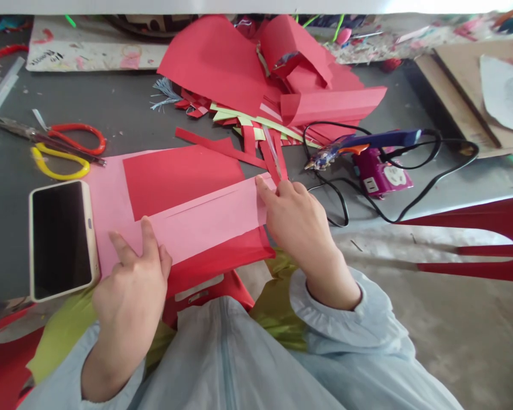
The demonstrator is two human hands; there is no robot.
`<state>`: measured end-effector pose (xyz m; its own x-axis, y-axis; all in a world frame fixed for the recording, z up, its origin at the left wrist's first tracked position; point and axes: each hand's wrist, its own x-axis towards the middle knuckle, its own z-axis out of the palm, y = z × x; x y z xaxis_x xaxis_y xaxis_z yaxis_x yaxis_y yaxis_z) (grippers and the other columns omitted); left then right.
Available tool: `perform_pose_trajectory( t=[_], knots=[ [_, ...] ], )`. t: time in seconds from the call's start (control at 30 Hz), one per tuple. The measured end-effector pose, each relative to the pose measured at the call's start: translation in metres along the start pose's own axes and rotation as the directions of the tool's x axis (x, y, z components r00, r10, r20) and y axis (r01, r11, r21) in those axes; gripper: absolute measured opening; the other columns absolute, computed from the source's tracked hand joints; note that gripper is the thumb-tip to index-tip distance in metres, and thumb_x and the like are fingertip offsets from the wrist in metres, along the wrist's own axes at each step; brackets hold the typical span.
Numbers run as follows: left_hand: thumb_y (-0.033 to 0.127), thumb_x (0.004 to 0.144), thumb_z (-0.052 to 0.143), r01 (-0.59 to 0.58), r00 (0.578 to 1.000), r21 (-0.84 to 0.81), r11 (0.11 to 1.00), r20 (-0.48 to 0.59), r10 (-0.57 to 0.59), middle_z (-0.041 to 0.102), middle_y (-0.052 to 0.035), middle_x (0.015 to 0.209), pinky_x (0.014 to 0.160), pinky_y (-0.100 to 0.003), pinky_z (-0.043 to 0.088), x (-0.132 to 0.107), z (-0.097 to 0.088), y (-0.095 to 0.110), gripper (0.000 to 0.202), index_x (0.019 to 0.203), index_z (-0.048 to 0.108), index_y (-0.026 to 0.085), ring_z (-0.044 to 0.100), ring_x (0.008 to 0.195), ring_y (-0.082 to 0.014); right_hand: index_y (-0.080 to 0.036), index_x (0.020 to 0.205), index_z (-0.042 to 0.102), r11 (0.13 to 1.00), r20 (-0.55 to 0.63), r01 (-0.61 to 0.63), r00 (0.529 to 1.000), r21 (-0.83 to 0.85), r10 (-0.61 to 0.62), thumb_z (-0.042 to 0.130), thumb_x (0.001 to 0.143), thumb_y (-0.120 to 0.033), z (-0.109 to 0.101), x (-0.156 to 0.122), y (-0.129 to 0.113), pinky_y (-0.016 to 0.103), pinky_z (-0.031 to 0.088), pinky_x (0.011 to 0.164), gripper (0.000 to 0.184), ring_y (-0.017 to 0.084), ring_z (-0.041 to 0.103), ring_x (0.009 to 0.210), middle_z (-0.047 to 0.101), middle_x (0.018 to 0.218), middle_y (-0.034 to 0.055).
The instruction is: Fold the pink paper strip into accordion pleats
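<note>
A folded pink paper strip lies slantwise over a red sheet, with more pink paper under its left part. My left hand rests on the pink paper, fingers apart and pressing down near the strip's left end. At the other end, my right hand has its fingers curled and the thumb laid along the strip's corner, gripping it. The curled fingertips are hidden. Just beyond that hand, a thin clear stick lies across red paper strips.
A phone lies at the left, below scissors with red and yellow handles. Red paper pieces pile up at the back. To the right are a blue glue gun, its black cord, a purple box and brown boards.
</note>
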<state>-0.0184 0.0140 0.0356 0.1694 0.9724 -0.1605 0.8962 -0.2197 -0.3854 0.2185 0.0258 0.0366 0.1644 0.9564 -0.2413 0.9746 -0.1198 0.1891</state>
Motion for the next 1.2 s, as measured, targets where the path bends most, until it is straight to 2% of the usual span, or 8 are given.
perform_pose_trajectory(
  t=[0.13,0.3,0.37,0.57,0.8,0.97,1.2],
  knots=[
    [0.039,0.101,0.021,-0.004,1.000,0.012,1.000,-0.009,0.004,0.047,-0.0363,0.143,0.047,-0.031,0.046,0.000,0.001,0.001,0.061,0.156,0.026,0.015,0.068,0.057,-0.0239,-0.011,0.154,0.035,0.997,-0.028,0.080,0.996,0.012,-0.080,0.033,0.094,-0.007,-0.001,0.002,-0.008,0.037,0.043,0.078,0.060,0.028,0.053,0.098,0.061,0.108,0.0194],
    [0.039,0.100,0.019,-0.030,0.999,0.017,0.999,-0.024,0.031,0.045,-0.0376,0.143,0.045,-0.031,0.040,-0.001,0.001,-0.001,0.062,0.156,0.025,0.014,0.067,0.056,-0.0244,-0.024,0.157,0.029,0.963,-0.068,0.262,0.964,0.062,-0.258,0.031,0.095,-0.008,-0.001,0.001,-0.033,0.036,0.042,0.076,0.064,0.025,0.051,0.094,0.061,0.105,0.0145],
    [0.040,0.099,0.021,-0.028,0.999,0.015,0.999,-0.023,0.028,0.045,-0.0365,0.144,0.044,-0.030,0.037,-0.001,0.002,-0.002,0.062,0.156,0.025,0.015,0.067,0.056,-0.0239,-0.027,0.157,0.028,0.955,-0.063,0.286,0.957,0.074,-0.281,0.030,0.096,-0.009,-0.003,0.001,-0.040,0.035,0.042,0.075,0.064,0.025,0.052,0.093,0.061,0.105,0.0141],
    [0.041,0.098,0.025,-0.014,0.999,0.011,1.000,-0.036,0.014,0.047,-0.0341,0.144,0.045,-0.030,0.036,0.000,0.003,-0.002,0.063,0.156,0.025,0.017,0.067,0.057,-0.0231,-0.021,0.156,0.033,0.994,0.013,0.098,0.995,0.052,-0.099,0.031,0.096,-0.008,-0.007,0.001,-0.028,0.035,0.042,0.075,0.062,0.026,0.054,0.096,0.062,0.105,0.0170],
    [0.039,0.100,0.018,-0.052,0.997,0.041,0.998,-0.062,0.054,0.048,-0.0375,0.141,0.043,-0.030,0.031,0.000,0.003,-0.005,0.062,0.155,0.026,0.013,0.065,0.053,-0.0233,-0.021,0.156,0.033,0.996,0.050,-0.082,0.995,0.037,0.081,0.030,0.098,-0.012,-0.008,0.003,-0.008,0.035,0.042,0.074,0.059,0.028,0.058,0.102,0.063,0.110,0.0187],
    [0.039,0.100,0.019,-0.062,0.994,0.056,0.997,-0.088,0.066,0.050,-0.0369,0.139,0.043,-0.030,0.029,0.000,0.002,-0.005,0.062,0.155,0.028,0.012,0.064,0.051,-0.0221,-0.020,0.156,0.033,0.992,0.051,-0.121,0.992,0.045,0.119,0.029,0.098,-0.011,-0.006,0.005,-0.004,0.035,0.042,0.074,0.058,0.029,0.058,0.102,0.064,0.110,0.0189],
    [0.040,0.099,0.019,-0.061,0.996,0.055,0.997,-0.060,0.065,0.050,-0.0359,0.141,0.044,-0.030,0.029,0.000,0.003,-0.006,0.062,0.155,0.027,0.013,0.064,0.053,-0.0214,-0.015,0.153,0.038,0.991,0.004,-0.112,0.994,0.071,0.112,0.032,0.095,-0.010,-0.002,0.005,-0.002,0.035,0.042,0.072,0.058,0.028,0.057,0.097,0.065,0.105,0.0195]
  ],
)
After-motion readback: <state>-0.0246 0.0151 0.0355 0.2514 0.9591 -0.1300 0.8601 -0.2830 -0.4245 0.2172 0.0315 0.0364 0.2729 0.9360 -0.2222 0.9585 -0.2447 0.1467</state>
